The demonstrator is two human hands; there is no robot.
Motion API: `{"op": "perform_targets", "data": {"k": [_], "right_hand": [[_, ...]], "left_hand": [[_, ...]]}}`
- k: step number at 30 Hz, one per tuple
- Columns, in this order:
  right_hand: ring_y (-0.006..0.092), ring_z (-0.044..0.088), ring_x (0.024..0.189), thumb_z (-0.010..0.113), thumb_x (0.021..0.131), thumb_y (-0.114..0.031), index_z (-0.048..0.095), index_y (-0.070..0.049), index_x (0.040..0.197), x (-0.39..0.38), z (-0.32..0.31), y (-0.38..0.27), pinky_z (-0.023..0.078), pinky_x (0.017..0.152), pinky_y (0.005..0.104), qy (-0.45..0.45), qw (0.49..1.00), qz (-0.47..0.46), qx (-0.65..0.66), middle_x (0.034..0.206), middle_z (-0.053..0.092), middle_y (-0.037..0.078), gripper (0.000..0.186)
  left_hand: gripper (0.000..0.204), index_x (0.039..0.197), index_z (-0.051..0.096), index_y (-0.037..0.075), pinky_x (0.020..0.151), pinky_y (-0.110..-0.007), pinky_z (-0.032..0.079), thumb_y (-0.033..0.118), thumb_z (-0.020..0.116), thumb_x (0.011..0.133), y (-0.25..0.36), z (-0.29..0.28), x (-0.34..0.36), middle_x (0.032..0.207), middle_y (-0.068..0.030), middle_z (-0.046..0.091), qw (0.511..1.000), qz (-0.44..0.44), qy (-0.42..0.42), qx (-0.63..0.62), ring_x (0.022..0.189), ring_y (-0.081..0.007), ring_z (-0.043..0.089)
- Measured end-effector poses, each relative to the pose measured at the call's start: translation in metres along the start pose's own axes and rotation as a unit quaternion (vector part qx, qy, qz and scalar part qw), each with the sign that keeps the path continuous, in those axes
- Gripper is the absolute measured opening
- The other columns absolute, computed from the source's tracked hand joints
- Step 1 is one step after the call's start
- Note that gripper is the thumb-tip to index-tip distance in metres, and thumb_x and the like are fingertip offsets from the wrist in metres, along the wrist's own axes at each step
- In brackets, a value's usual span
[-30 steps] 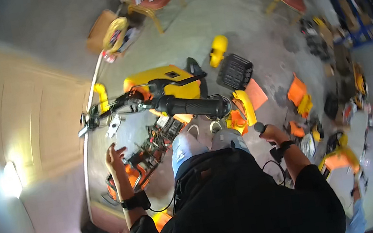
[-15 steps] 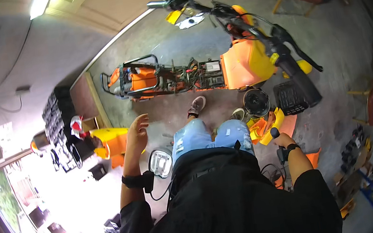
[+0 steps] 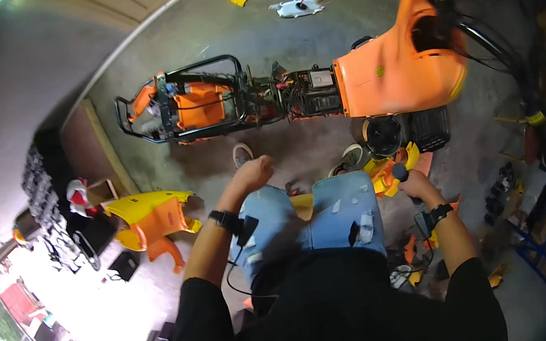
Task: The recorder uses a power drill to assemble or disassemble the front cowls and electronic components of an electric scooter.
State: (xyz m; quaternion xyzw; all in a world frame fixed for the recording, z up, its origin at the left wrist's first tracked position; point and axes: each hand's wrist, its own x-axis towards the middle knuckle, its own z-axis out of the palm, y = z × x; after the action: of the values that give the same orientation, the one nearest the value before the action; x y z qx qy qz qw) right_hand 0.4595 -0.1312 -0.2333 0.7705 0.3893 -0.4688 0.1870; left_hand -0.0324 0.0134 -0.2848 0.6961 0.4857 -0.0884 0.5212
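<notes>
My left hand point(image 3: 253, 172) is above my left knee with its fingers curled in, and nothing shows in it. Right of my knees, my right hand point(image 3: 418, 185) is closed round a dark tool point(image 3: 399, 172); its round end sticks out of the fist, and the rest is hidden. Across in front of me stands a partly stripped motor scooter, its black tube frame point(image 3: 200, 63) and inner parts bare. An orange front body panel point(image 3: 379, 80) is still on it. Both hands are apart from the scooter.
A yellow and orange body panel point(image 3: 153, 216) lies at the left. Near my right foot are a round black tub point(image 3: 381, 136), a black crate point(image 3: 431, 129) and loose yellow pieces point(image 3: 412, 153). The handlebar point(image 3: 494, 42) reaches over the right side. Bright daylight comes in at lower left.
My view has moved lower and closer to the scooter, and my knees are now bent wide in front. The left hand has come inward and its fingers have curled. My right hand keeps the dark tool.
</notes>
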Motion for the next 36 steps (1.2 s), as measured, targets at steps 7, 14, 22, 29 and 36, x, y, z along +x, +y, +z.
{"op": "perform_targets", "data": {"k": [7,14,22,29,36], "right_hand": [[0.0154,0.062,0.061,0.066,0.081,-0.014,0.067,-0.002,0.092,0.08,0.106,-0.127,0.051,0.058,0.031,-0.121,0.942,-0.012,0.313,0.07,0.062,0.004,0.016],[0.0192,0.062,0.062,0.064,0.085,-0.013,0.064,-0.002,0.096,0.177,0.206,-0.156,0.054,0.061,0.0332,-0.146,0.825,0.093,0.538,0.079,0.064,0.008,0.015],[0.0224,0.062,0.066,0.062,0.085,-0.014,0.061,0.001,0.101,0.246,0.216,-0.12,0.055,0.06,0.0386,-0.115,0.702,0.252,0.656,0.084,0.065,0.012,0.022],[0.0185,0.064,0.068,0.06,0.086,-0.017,0.063,0.001,0.096,0.243,0.183,-0.115,0.054,0.066,0.0324,-0.073,0.74,0.12,0.657,0.083,0.065,0.009,0.021],[0.0171,0.064,0.069,0.059,0.086,-0.017,0.062,0.001,0.101,0.242,0.163,-0.12,0.055,0.066,0.032,-0.134,0.711,0.157,0.672,0.088,0.066,0.009,0.024]], "left_hand": [[0.043,0.118,0.066,0.006,0.093,-0.048,0.05,0.035,0.066,0.086,-0.109,0.117,0.125,0.119,-0.0214,0.067,0.986,-0.015,-0.164,0.037,0.11,-0.04,0.064],[0.073,0.13,0.059,0.011,0.1,-0.045,0.048,0.05,0.08,0.073,-0.163,0.329,0.117,0.127,-0.0154,0.064,0.949,-0.014,-0.314,-0.02,0.118,-0.0329,0.061],[0.129,0.157,0.024,0.021,0.107,-0.057,0.037,0.042,0.095,0.052,-0.138,0.427,0.111,0.147,-0.0185,0.044,0.939,-0.003,-0.269,0.215,0.134,-0.0446,0.041],[0.127,0.158,0.022,0.02,0.107,-0.046,0.043,0.034,0.091,0.051,-0.166,0.423,0.161,0.132,-0.0241,0.055,0.917,0.007,-0.399,0.028,0.124,-0.0394,0.054],[0.12,0.154,0.028,0.015,0.106,-0.048,0.042,0.035,0.09,0.053,-0.158,0.407,0.162,0.133,-0.0227,0.054,0.916,-0.006,-0.397,0.066,0.124,-0.0405,0.054]]}}
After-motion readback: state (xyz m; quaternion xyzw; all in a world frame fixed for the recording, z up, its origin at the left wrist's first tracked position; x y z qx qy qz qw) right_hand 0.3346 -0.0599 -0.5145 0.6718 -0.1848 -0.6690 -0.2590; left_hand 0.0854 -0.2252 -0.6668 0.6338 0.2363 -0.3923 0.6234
